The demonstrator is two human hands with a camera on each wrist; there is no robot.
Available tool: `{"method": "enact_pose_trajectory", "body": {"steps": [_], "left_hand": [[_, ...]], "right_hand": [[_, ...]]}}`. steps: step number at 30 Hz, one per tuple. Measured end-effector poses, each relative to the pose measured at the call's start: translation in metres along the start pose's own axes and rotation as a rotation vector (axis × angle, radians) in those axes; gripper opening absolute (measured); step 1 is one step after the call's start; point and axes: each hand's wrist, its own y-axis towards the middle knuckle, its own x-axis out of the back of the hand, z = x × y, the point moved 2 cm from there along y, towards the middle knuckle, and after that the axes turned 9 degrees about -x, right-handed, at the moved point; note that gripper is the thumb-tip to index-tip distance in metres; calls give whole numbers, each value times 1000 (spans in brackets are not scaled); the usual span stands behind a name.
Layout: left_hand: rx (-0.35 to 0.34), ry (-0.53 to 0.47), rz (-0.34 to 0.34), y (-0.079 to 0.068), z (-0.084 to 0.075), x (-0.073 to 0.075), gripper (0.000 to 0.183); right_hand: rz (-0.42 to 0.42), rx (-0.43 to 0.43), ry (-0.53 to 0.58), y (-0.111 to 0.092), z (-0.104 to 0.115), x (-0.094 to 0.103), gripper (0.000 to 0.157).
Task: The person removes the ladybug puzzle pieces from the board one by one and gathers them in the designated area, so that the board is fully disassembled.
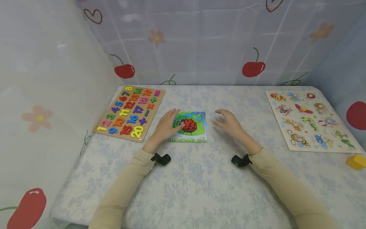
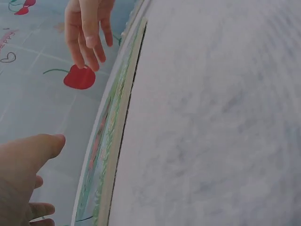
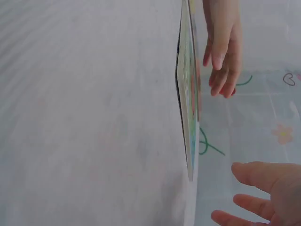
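Head view: a flower-patterned surface [image 1: 200,184] spans the centre and bottom of the frame. Flat on it lie a pale insect board [image 1: 301,117] at right and a wooden number board [image 1: 117,115] left of centre. Smaller, the square ladybug puzzle [image 1: 189,125] lies flat at the frame's centre. It looks light, stiff and smooth-faced, likely slick under fingertips; its thin, straight edges, plain in both wrist views, seem the best hold, gripped from opposite sides, kept level in case pieces are loose. Both hands are empty, fingers loosely spread: the left hand [image 1: 168,124] hangs over the puzzle's left side, the right hand [image 1: 228,123] hovers apart, just to its right. Smallest, a yellow block [image 1: 356,162] sits at the far right.
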Motion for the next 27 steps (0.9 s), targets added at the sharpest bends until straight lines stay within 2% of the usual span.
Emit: {"method": "enact_pose_trajectory", "body": {"steps": [5,12,18,27], "left_hand": [[-12,-45,-25,-4,8,-10,70],[-89,11,-46,-9,12,-15,63],[-88,-13,-34,-8,13,-19,60],[-81,-34,-44,-4,16,-23,58]], "right_hand": [[43,7,94,15,13,-22,50],[58,37,91,35,22,-49,49],[-3,64,51,40,18,-55,49],[-61,113,77,42,12,-53,47]]}}
